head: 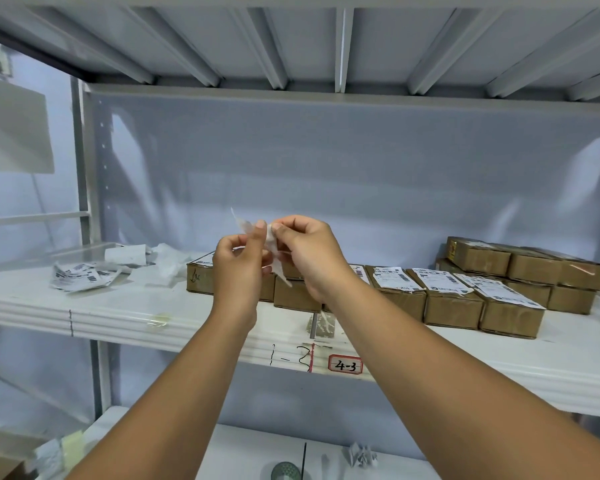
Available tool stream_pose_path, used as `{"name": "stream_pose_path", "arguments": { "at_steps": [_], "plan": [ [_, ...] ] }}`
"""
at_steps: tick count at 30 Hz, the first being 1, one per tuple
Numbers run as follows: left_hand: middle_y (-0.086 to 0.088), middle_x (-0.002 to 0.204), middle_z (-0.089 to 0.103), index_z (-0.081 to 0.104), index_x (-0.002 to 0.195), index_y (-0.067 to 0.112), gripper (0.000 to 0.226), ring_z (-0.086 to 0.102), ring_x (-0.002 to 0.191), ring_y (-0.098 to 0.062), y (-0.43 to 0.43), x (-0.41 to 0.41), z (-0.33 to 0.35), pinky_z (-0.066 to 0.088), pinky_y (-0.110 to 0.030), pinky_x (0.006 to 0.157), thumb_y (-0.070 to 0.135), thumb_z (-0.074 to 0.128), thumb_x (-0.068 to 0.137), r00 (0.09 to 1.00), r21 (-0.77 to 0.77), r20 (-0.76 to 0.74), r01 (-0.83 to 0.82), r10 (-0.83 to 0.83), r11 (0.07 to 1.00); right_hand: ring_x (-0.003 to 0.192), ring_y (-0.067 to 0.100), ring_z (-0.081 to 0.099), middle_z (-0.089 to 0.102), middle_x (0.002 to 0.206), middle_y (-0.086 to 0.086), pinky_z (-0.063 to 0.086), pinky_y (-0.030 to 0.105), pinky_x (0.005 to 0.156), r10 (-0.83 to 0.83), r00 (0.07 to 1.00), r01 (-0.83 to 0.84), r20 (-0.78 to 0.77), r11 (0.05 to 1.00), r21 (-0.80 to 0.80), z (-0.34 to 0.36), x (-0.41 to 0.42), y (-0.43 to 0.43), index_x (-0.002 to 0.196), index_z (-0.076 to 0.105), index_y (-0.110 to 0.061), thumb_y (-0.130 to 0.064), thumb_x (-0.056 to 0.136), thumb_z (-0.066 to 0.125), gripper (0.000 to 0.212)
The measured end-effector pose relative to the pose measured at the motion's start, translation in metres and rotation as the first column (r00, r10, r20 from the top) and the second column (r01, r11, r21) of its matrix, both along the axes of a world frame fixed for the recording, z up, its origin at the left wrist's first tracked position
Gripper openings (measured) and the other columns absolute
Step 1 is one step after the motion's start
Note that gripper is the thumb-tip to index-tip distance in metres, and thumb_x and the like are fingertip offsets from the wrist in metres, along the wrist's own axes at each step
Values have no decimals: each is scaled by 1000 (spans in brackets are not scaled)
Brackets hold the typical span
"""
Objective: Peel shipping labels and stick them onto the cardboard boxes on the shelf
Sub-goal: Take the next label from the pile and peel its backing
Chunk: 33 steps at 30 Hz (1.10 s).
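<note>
Both my hands are raised in front of the shelf (118,306), pinching one white shipping label (270,242) between them. My left hand (238,268) holds its left part with thumb and fingers; my right hand (310,252) pinches its upper edge. The label hangs crumpled, a strip trailing down. Behind my hands a row of brown cardboard boxes (451,304) lies on the shelf, several with white labels (433,279) on top. The box at the row's left end (201,277) is partly hidden by my left hand.
A pile of loose labels (80,276) and crumpled backing paper (168,263) lies on the shelf's left. More boxes (530,263) are stacked at the back right. A red-framed tag "4-3" (345,364) marks the shelf's front edge. Scraps lie on the lower shelf (359,455).
</note>
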<state>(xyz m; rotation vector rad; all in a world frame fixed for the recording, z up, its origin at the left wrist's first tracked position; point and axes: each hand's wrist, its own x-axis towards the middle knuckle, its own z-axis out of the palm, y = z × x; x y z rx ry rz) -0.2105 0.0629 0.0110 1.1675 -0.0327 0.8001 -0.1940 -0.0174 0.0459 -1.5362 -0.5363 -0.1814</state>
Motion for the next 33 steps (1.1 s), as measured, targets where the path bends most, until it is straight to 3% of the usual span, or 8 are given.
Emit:
{"name": "stream_pose_path", "arguments": {
  "at_steps": [4, 7, 13, 17, 21, 25, 28, 33],
  "plan": [
    [-6, 70, 60, 57, 72, 9, 29, 56, 65, -15, 0, 5, -3, 48, -31, 67, 31, 60, 91, 1000, -16, 20, 10, -10, 1000, 66, 12, 56, 59, 68, -3, 48, 26, 67, -30, 997, 36, 73, 997, -75, -4, -8, 6, 75, 61, -16, -11, 93, 54, 20],
    [-11, 74, 47, 48, 68, 13, 31, 41, 70, -19, 2, 6, -6, 35, -33, 67, 28, 58, 93, 999, 46, 40, -22, 20, 999, 66, 8, 55, 59, 71, -5, 44, 21, 63, -82, 992, 94, 99, 989, -115, -5, -9, 7, 82, 63, -13, -12, 93, 54, 14],
    [5, 54, 30, 31, 60, 17, 42, 27, 53, -10, 6, 4, -5, 24, -26, 51, 15, 60, 91, 994, 143, 111, -32, 16, 989, 37, -8, 49, 55, 64, -1, 38, 5, 41, -8, 998, 5, -57, 999, -40, -3, -11, 3, 94, 61, -2, -6, 97, 46, 15],
    [14, 45, 28, 29, 60, 16, 43, 23, 47, -6, 6, 4, -7, 21, -24, 47, 14, 56, 93, 994, 220, 102, -63, 41, 974, 34, -2, 48, 52, 63, 4, 37, 8, 40, 75, 988, -71, -135, 997, 33, -1, -8, 6, 78, 53, -2, 1, 97, 40, 23],
    [0, 60, 32, 32, 61, 15, 40, 28, 58, -15, 9, 6, -10, 24, -29, 54, 13, 55, 93, 994, 214, 108, -41, 18, 976, 55, 14, 40, 45, 66, 6, 32, 21, 50, -24, 986, 22, -162, 1000, -11, 0, 4, 7, 64, 48, -11, 0, 94, 42, 33],
    [-1, 59, 30, 31, 60, 16, 41, 27, 59, -18, 8, 5, -13, 24, -30, 55, 12, 55, 93, 997, 203, 80, -13, -3, 979, 66, 18, 50, 53, 70, 6, 41, 22, 58, -50, 972, 58, -229, 998, 26, 3, 8, 2, 67, 54, -10, 0, 95, 45, 31],
    [-7, 62, 30, 30, 59, 16, 42, 30, 63, -21, 8, 6, -15, 29, -32, 63, 11, 55, 93, 997, 193, 71, 12, -26, 981, 77, 25, 55, 60, 79, 11, 45, 32, 70, -113, 957, 117, -267, 993, 0, 2, 13, 1, 68, 59, -10, -3, 93, 50, 27],
    [-1, 60, 35, 31, 59, 14, 41, 39, 56, -13, 7, 4, -16, 36, -26, 59, 7, 53, 93, 995, 194, 90, 20, -39, 981, 67, 21, 50, 56, 73, 10, 42, 28, 61, -74, 945, 100, -319, 993, 65, 3, 15, -4, 72, 57, -7, 1, 94, 48, 25]
  ]
}}
